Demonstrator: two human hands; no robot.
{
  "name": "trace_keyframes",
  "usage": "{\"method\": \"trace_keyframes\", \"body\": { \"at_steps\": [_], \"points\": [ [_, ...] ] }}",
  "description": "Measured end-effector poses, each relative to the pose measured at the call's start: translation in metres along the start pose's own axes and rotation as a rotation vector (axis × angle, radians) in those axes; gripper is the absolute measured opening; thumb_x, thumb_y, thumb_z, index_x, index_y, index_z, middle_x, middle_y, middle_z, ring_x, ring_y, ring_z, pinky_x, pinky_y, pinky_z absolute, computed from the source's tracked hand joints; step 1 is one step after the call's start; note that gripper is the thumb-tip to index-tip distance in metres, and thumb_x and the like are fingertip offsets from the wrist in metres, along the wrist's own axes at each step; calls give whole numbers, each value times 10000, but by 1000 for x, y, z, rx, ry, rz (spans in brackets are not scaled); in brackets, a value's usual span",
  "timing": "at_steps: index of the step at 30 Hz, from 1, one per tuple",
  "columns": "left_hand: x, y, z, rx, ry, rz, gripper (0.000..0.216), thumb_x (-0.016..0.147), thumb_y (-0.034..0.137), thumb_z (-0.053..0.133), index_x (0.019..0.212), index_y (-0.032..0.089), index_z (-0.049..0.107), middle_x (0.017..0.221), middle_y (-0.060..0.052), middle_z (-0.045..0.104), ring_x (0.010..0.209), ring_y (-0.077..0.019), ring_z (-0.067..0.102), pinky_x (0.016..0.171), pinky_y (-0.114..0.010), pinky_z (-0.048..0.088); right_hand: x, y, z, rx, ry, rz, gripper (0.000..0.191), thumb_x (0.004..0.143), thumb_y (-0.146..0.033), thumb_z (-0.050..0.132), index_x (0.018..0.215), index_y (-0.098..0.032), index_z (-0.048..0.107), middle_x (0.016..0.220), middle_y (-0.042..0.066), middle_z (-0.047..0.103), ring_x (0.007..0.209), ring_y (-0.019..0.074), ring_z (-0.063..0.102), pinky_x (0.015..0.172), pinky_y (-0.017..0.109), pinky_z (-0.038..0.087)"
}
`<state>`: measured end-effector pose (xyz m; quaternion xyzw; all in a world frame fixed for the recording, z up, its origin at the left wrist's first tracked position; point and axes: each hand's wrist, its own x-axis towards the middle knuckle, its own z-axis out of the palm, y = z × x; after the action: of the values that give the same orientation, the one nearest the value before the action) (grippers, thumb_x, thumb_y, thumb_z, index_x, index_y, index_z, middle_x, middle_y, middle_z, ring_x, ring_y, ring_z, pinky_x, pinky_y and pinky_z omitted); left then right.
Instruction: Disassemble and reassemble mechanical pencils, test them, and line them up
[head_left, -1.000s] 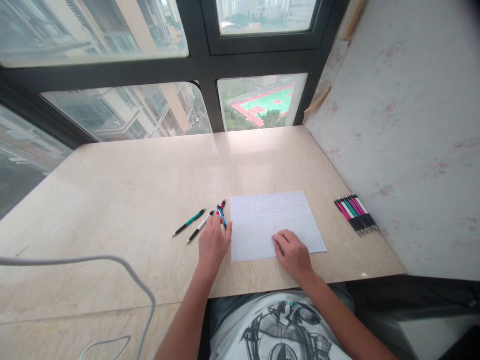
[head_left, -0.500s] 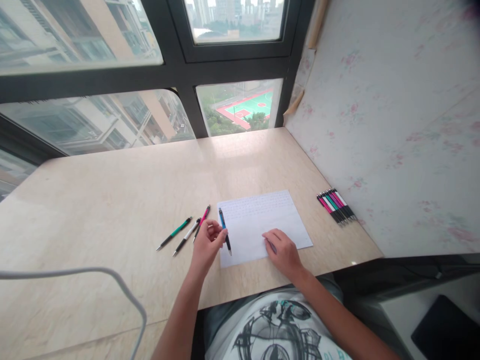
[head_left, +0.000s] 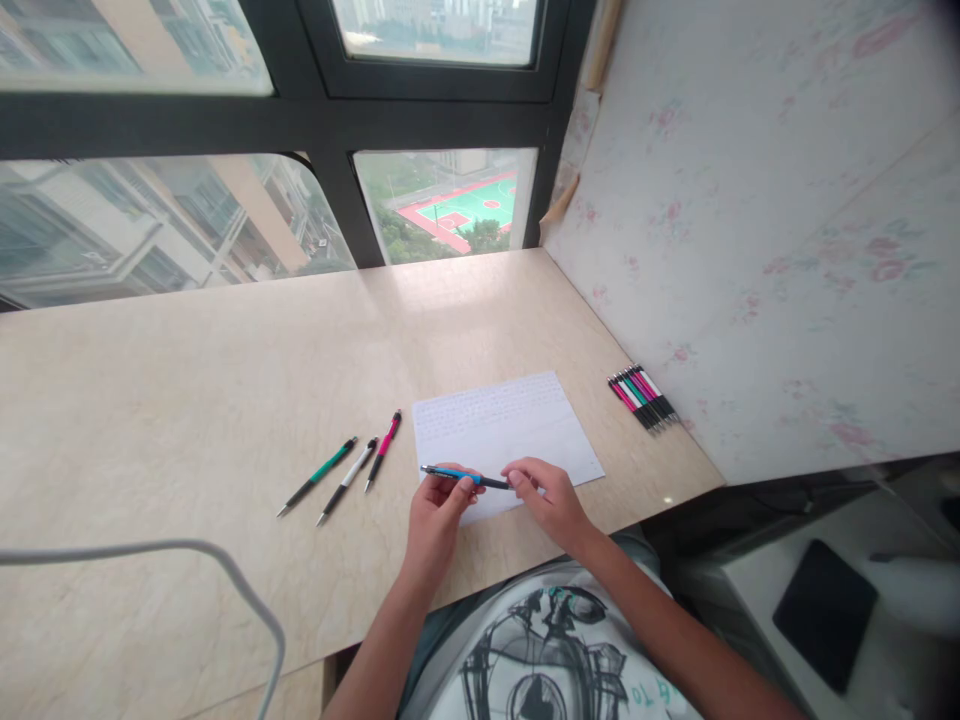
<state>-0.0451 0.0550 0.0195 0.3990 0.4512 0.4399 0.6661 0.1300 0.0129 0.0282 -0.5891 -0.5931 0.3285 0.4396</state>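
**Head view: blue pen now held in both hands**

Head camera, left to right: a green-and-black pen [head_left: 316, 477], a white-and-black pen [head_left: 347, 481] and a pink-and-black pen [head_left: 383, 451] lie side by side on the beige stone-look tabletop [head_left: 187, 400] — three, where four lay a second ago. The left hand [head_left: 436, 517] has lifted the blue-and-black pen [head_left: 463, 477] and pinches one end; the right hand [head_left: 551, 497], earlier flat on the white lined sheet of paper [head_left: 502, 425], now grips the other end. The pen lies level just above the sheet's near edge. Well apart to the right — a row of mixed-colour pens [head_left: 643, 397] by the wall.
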Motion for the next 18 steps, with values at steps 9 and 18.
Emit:
{"method": "trace_keyframes", "body": {
  "at_steps": [9, 18],
  "points": [
    [-3, 3, -2, 158, -15, 85, 235, 758, 355, 715, 848, 167, 605, 730, -28, 687, 656, -163, 646, 607, -279, 509, 1, -6, 4, -198, -146, -119, 167, 916, -267, 538, 938, -204, 691, 759, 23, 649, 634, 135, 551, 620, 257, 451],
    [-3, 3, -2, 232, 36, 117, 205, 713, 320, 755, 777, 164, 638, 649, -26, 688, 589, -162, 641, 549, -259, 504, -3, -5, 5, -153, -128, -139, 186, 923, -225, 521, 997, -209, 691, 840, 43, 652, 764, 150, 597, 635, 240, 477]
  ]
}}
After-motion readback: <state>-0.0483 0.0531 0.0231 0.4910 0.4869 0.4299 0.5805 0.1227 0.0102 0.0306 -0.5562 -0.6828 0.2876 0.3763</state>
